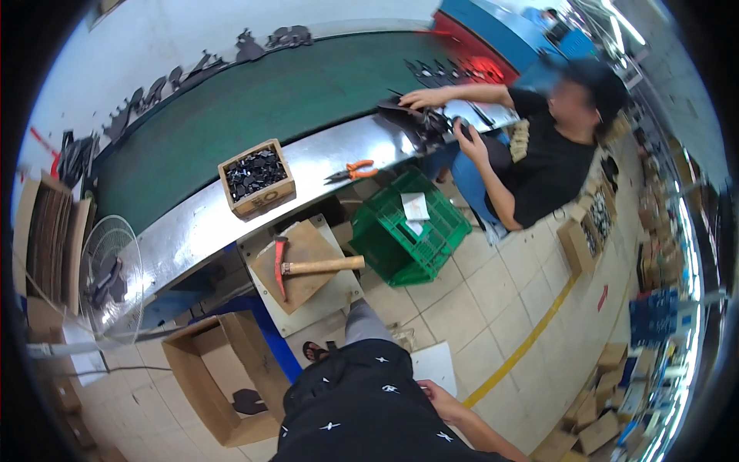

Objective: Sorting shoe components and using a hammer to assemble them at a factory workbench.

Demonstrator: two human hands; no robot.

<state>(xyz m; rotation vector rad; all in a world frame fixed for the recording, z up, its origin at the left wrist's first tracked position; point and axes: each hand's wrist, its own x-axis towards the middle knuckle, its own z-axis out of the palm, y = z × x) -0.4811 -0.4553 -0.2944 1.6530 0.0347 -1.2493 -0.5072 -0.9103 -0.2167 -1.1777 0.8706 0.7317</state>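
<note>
My right hand (440, 399) is low beside my black shirt, next to a white flat board or seat (435, 368). Its fingers look curled together; what they hold, if anything, is hidden. My left hand is out of sight. Ahead of me, a hammer (319, 265) with a red head and wooden handle lies on a brown board (304, 296) atop a white work surface. Farther off, a wooden box (286, 190) full of small black parts stands on the metal table edge (188, 240). Orange-handled pliers (359, 170) lie to its right.
A green crate (408, 250) stands on the tiled floor, papers on it. To the right, a seated co-worker (543, 146) handles dark pieces (416, 123). A cardboard box (185, 385) is at lower left, near a fan (112, 269). A green belt (231, 108) runs behind.
</note>
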